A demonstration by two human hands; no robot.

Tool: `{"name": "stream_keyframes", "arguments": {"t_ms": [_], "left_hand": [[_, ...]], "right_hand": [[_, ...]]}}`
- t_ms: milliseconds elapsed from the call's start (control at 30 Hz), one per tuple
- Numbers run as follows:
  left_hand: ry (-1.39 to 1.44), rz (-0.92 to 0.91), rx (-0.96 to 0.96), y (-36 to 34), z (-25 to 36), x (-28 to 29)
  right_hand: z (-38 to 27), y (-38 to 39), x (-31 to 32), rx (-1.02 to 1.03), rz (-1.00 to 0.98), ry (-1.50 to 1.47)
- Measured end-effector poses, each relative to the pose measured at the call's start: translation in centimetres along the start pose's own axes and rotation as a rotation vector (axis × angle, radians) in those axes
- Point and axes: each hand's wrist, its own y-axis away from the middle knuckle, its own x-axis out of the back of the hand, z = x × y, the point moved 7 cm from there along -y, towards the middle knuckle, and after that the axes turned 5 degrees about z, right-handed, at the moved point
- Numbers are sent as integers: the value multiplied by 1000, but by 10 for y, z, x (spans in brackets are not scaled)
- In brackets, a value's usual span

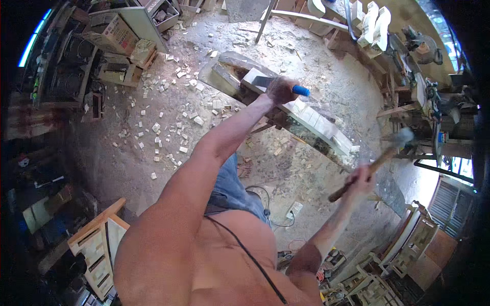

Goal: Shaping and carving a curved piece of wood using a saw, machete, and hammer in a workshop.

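My left hand (280, 91) is closed around a chisel whose blue handle (301, 91) points to the right. Its wide, flat blade (262, 81) lies over the far left end of a pale workpiece (319, 124), a long wooden piece with several crosswise cuts. A worn, dark-stained wooden bench (229, 79) bears the workpiece. Lower right, apart from the wood, my right hand (361, 178) grips a hammer by its wooden handle (383, 160). The hammer's head (404, 135) is raised away to the right and smeared by motion.
Wood chips (153, 127) litter the floor left of the bench. A cardboard box (115, 35) stands far left, and shaped pale wooden parts (375, 25) lie far right. A power strip (294, 210) with a cord is near my legs. Carved wooden frames (408, 245) stand lower right.
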Motion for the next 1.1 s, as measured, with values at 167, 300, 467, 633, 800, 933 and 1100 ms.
{"name": "stream_keyframes", "arguments": {"t_ms": [167, 300, 467, 633, 800, 933, 1100], "left_hand": [[-127, 28, 2, -6, -9, 3], [-91, 81, 11, 3, -22, -1], [-82, 82, 1, 0, -20, 6], [-74, 170, -10, 1, -24, 24], [-119, 18, 35, 7, -27, 8], [-212, 105, -8, 14, -48, 12], [-131, 108, -58, 5, -32, 19]], "right_hand": [[-15, -16, -58, -164, 55, -698], [90, 46, -211, 108, -483, 427], [30, 20, -116, -57, -187, 348], [-61, -23, -63, -8, -227, -870], [87, 19, -139, 113, -178, 209], [17, 35, -119, 27, -231, 280], [-66, -25, -48, -66, 205, -486]]}}
